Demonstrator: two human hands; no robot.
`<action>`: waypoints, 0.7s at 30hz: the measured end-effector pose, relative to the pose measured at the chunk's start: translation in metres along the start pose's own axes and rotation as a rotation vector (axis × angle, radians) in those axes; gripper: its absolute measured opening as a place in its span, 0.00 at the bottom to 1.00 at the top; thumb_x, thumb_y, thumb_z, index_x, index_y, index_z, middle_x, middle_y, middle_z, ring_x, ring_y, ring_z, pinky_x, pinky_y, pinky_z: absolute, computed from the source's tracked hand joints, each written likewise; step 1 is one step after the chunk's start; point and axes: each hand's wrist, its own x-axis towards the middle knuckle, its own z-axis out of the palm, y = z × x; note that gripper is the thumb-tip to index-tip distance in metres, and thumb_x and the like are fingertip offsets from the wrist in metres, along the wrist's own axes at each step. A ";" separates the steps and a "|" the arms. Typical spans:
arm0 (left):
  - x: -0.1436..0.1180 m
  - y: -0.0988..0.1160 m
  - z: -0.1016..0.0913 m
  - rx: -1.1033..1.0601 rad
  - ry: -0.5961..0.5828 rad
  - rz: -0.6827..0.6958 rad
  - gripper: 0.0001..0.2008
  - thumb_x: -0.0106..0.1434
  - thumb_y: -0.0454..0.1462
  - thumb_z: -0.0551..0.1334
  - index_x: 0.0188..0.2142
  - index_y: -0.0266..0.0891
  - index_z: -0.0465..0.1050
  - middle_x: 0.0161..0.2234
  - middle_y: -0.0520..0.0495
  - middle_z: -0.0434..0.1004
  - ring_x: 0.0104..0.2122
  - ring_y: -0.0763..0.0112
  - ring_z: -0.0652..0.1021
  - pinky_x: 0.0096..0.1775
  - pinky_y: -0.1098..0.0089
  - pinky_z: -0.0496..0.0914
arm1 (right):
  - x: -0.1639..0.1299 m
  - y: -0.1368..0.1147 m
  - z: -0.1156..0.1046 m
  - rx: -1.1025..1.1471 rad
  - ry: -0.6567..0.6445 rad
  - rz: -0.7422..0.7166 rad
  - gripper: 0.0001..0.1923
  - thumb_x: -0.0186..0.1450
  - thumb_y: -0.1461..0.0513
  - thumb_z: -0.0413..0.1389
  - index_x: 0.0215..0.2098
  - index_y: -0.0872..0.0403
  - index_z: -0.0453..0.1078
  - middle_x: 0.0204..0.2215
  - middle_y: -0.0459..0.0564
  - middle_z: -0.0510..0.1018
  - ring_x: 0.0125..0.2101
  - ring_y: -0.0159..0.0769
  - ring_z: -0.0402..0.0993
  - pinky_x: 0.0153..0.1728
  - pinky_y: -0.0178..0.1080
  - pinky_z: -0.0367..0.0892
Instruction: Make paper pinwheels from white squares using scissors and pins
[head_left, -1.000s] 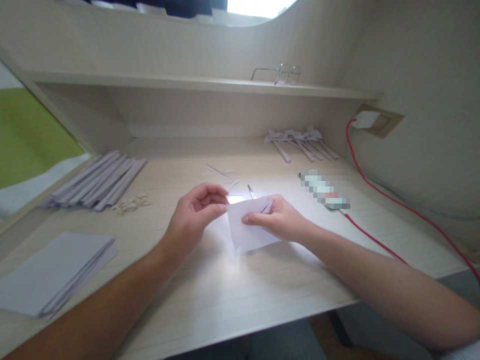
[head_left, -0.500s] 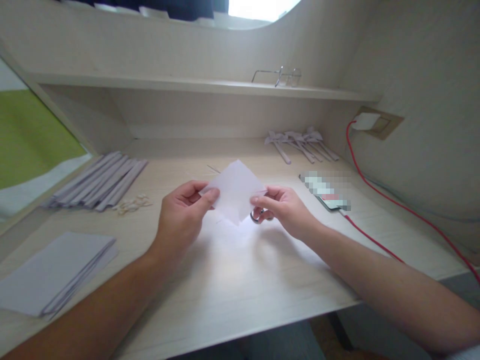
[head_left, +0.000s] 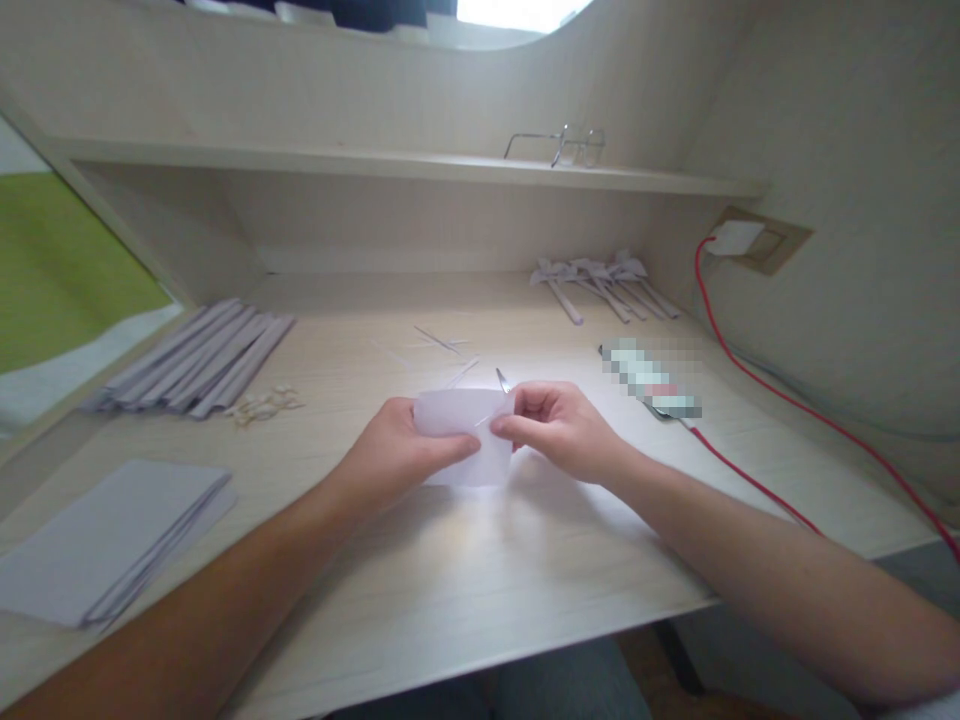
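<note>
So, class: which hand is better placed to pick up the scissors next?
Probably the right hand: the scissors lie just beyond its fingers, while the left hand pinches the paper sheet further away.

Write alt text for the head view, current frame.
Two bare hands, left hand and right hand, pinch a small white paper between them just above a pale wooden desk. Scissor tips show behind the paper. Paper strips and a sheet stack lie left; a phone on a red cable lies right.
</note>
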 end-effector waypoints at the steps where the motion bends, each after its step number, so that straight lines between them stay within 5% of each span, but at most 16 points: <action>1: 0.000 -0.001 0.001 -0.010 -0.009 0.001 0.08 0.51 0.38 0.73 0.31 0.37 0.83 0.27 0.49 0.82 0.25 0.67 0.77 0.27 0.71 0.67 | 0.001 0.000 0.000 0.047 0.010 0.001 0.10 0.61 0.58 0.65 0.27 0.56 0.75 0.24 0.44 0.76 0.26 0.31 0.71 0.29 0.35 0.65; 7: 0.000 -0.002 -0.001 -0.112 0.138 -0.007 0.17 0.53 0.43 0.74 0.39 0.35 0.82 0.35 0.45 0.85 0.31 0.62 0.80 0.32 0.68 0.71 | 0.004 0.004 -0.003 0.085 0.023 -0.010 0.14 0.62 0.53 0.67 0.32 0.55 0.77 0.24 0.45 0.78 0.25 0.31 0.73 0.29 0.35 0.67; 14: 0.004 0.004 -0.016 -0.254 0.156 0.137 0.19 0.52 0.44 0.76 0.42 0.40 0.83 0.39 0.46 0.85 0.35 0.64 0.81 0.36 0.70 0.73 | 0.000 0.002 -0.003 -0.160 0.093 -0.102 0.08 0.65 0.61 0.61 0.28 0.55 0.74 0.23 0.43 0.75 0.25 0.30 0.69 0.27 0.34 0.61; 21: 0.002 0.003 -0.016 0.131 -0.079 0.022 0.10 0.54 0.42 0.73 0.29 0.36 0.83 0.26 0.49 0.81 0.25 0.69 0.76 0.27 0.73 0.66 | -0.006 -0.003 0.002 -0.307 0.012 -0.209 0.05 0.62 0.66 0.60 0.28 0.56 0.76 0.22 0.42 0.74 0.24 0.28 0.66 0.25 0.32 0.59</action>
